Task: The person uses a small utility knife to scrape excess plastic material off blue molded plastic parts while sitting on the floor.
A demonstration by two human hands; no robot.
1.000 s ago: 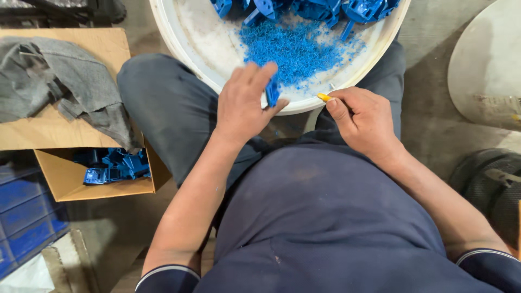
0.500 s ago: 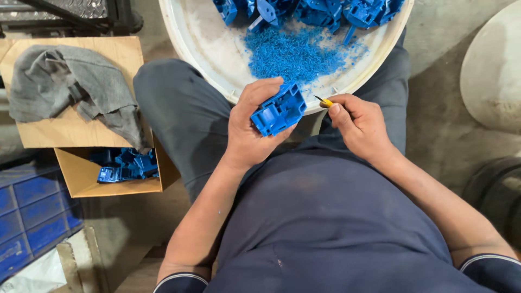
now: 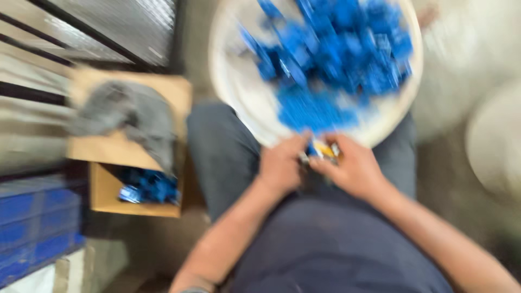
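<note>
Down over the lap, both hands meet just below the near rim of a white basin (image 3: 239, 103). The left hand (image 3: 282, 165) is curled, fingers bent toward the other hand; whether it grips anything is lost in the blur. The right hand (image 3: 355, 171) is curled too, and a small yellow tool (image 3: 324, 149) shows at its fingertips, pinched there as far as can be told. Between the two hands sits a sliver of a blue part (image 3: 311, 147), mostly hidden by the fingers, so its hold cannot be made out. The basin rests at the knees and carries a heap of blue plastic pieces (image 3: 336, 49) with finer blue scraps (image 3: 309, 111) on the near side. To the person's left stands a cardboard box (image 3: 133, 203) with more blue pieces inside, and a grey cloth (image 3: 127, 116) lies draped over its flap. Blue crates (image 3: 32, 228) sit farther left. Another pale round container (image 3: 496, 152) lies off to the right, well apart from the hands.
</note>
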